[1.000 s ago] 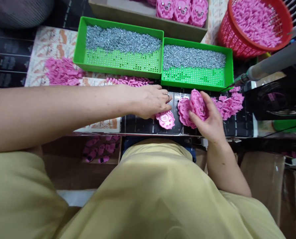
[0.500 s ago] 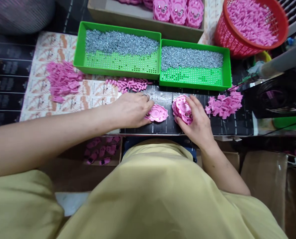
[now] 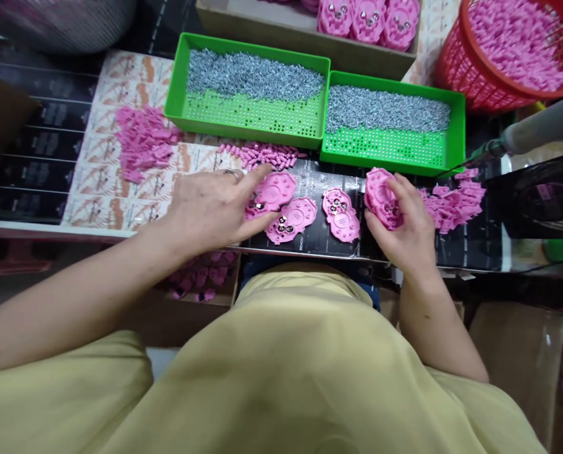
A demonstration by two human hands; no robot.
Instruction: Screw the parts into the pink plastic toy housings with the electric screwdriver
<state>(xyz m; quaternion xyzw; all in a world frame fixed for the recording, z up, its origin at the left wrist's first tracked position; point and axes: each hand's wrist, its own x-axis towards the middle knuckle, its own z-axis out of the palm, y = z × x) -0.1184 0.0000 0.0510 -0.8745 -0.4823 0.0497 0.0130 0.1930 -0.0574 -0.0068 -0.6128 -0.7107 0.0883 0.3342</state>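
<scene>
Three flat pink plastic shells lie in a row on the dark bench strip: one under the fingertips of my left hand, a second just below it, a third in the middle. My left hand lies flat with fingers stretched, pressing the first shell. My right hand curls around a small stack of the same pink shells, held on edge at the right.
Two green trays of small metal screws stand behind. Loose pink parts lie at the left, centre and right. A red basket of pink parts and a cardboard box sit at the back.
One shell lay on the bench before; now three lie in a row. My left hand has slid a shell to the left, and my right hand has lifted its stack to the right.
</scene>
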